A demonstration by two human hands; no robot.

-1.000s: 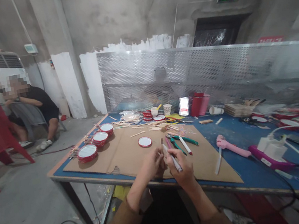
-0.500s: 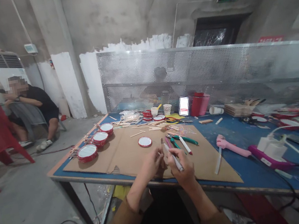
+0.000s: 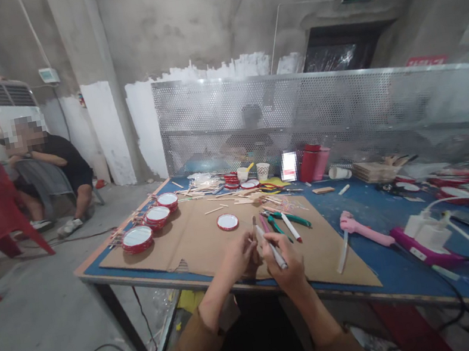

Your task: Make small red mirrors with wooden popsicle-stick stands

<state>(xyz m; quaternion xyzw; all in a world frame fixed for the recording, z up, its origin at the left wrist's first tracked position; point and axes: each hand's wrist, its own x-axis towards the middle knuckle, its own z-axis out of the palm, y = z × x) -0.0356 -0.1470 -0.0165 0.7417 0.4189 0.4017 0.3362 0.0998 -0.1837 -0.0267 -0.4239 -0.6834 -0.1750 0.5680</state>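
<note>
My left hand (image 3: 240, 255) is closed around a thin wooden stick (image 3: 253, 222), whose upper end stands out above the fingers. In my right hand (image 3: 290, 262) is a white marker (image 3: 281, 260), held like a pen with its tip end against or close to the stick; whether they touch I cannot tell. Both hands are near the front edge of a cardboard sheet (image 3: 202, 248). Just beyond them lies a small red-rimmed round drum (image 3: 227, 222) with a white face. Right of the hands are green-handled pliers (image 3: 299, 220) and another white marker with a red end (image 3: 291, 228).
Small red drums (image 3: 137, 239) line the left side of the blue table (image 3: 327, 213). A pink glue gun (image 3: 366, 231) and a purple power strip (image 3: 423, 251) with cables lie right. Loose sticks (image 3: 204, 188), cups and bottles stand before a perforated metal screen (image 3: 205, 114). A person (image 3: 62, 163) sits far left.
Almost nothing differs. The right hand and marker have shifted very slightly at the stick; the left hand keeps its hold.
</note>
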